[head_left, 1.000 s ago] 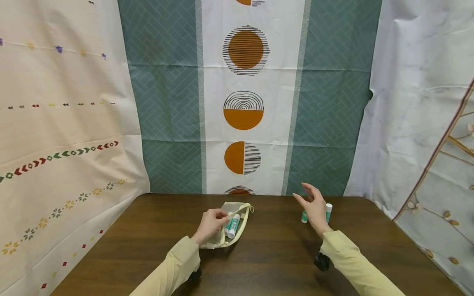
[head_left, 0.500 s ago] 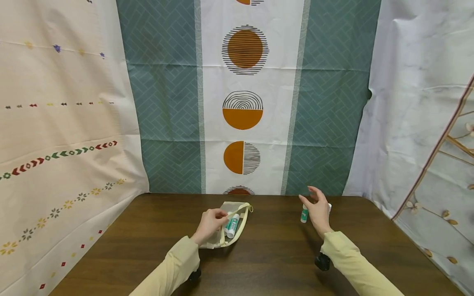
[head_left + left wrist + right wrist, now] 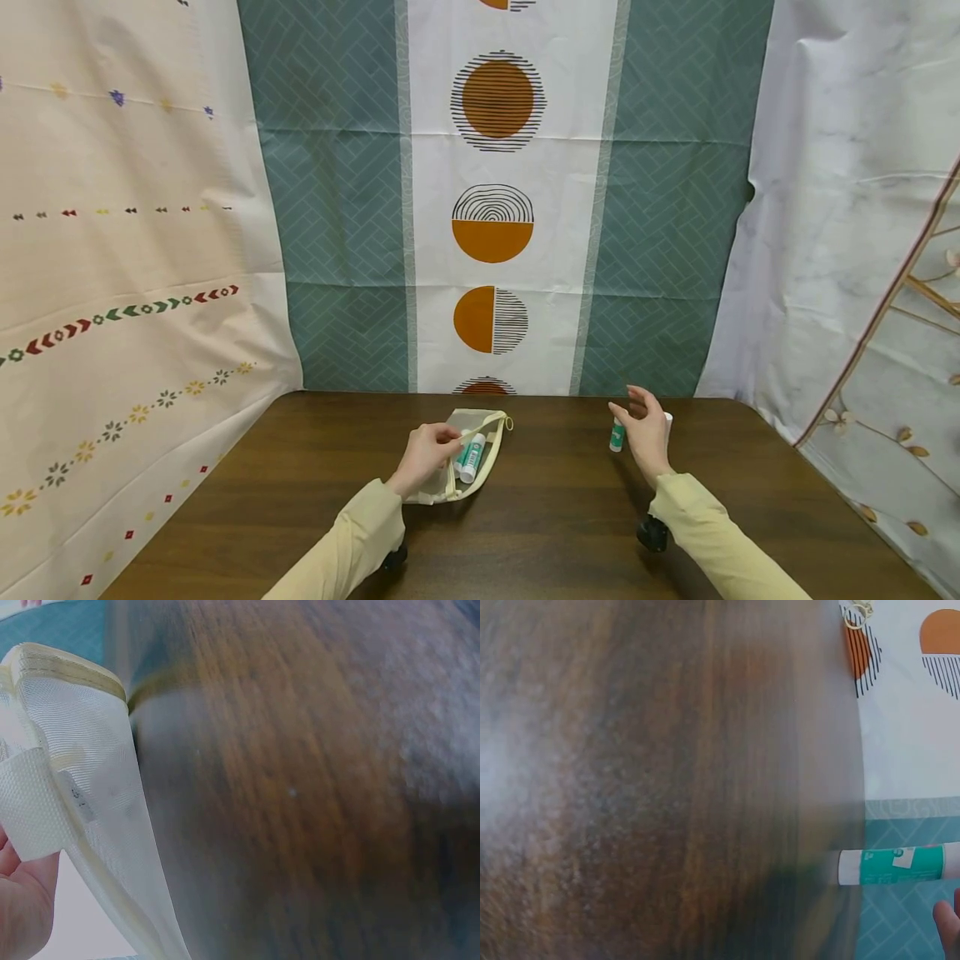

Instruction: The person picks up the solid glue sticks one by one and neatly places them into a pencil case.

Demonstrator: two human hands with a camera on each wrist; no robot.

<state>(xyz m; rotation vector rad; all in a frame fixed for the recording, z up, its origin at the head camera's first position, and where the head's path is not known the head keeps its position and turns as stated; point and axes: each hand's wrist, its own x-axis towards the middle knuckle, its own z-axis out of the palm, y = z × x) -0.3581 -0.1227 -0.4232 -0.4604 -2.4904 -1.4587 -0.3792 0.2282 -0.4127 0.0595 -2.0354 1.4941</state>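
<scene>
While its thumb and fingers curve apart and seem to hold nothing, the right hand [image 3: 643, 429] has drawn lower over the last second, its fingertips now just above an upright glue stick [image 3: 617, 435] at its 9 o'clock; the left hand [image 3: 427, 457] has kept its place. That descent suggests the work is at the point of picking up this stick, with the grasp not yet made. At the right hand's 2 o'clock shows only the white end of what looks like a second stick [image 3: 668, 421], the rest masked by the hand. Well off towards 9 o'clock, slightly below level, the left hand pinches the edge of a cream mesh pouch [image 3: 82, 727], holding its mouth spread; inside, at that hand's 3 o'clock, lie two more glue sticks [image 3: 472, 458] side by side, with the zip ring [image 3: 510, 423] farther out at 2 o'clock. All of these are on the dark wooden counter [image 3: 547, 517], which ends at hanging cloths [image 3: 675, 167] towards 12 o'clock. Whether the right thumb touches the upright stick cannot be told: the right wrist view cuts off both the stick's cap and most of the fingers. In the left wrist view, the mesh blurs the pouch's contents.
</scene>
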